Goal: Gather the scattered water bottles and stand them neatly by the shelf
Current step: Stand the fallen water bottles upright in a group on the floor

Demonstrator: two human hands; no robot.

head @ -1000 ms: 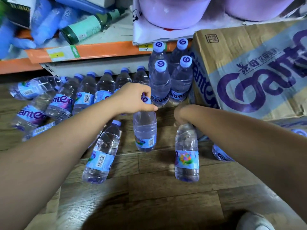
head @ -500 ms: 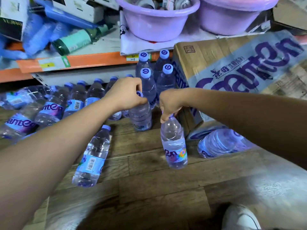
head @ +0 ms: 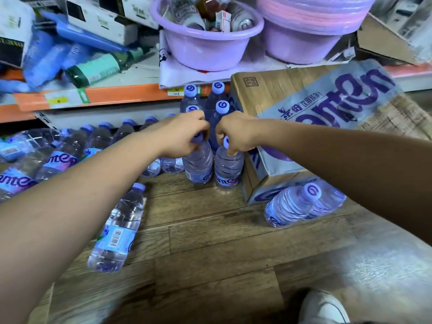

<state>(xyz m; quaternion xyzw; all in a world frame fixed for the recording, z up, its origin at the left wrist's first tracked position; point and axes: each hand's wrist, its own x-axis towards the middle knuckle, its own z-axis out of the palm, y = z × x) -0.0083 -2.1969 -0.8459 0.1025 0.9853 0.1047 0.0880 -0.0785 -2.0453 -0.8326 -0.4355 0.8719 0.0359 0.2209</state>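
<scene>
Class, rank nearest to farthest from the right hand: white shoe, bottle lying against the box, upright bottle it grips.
1. upright bottle, gripped under the right hand.
2. lying bottle, against the box, rightward.
3. white shoe, at bottom edge.

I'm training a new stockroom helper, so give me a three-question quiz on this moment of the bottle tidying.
1. True or false: the left hand holds nothing.
2. The bottle under the right hand is: A) lying on its side; B) upright beside the cardboard box; C) inside the box.
3. How many hands grip bottle caps?
Key: 1 false; 2 B; 3 two.
</scene>
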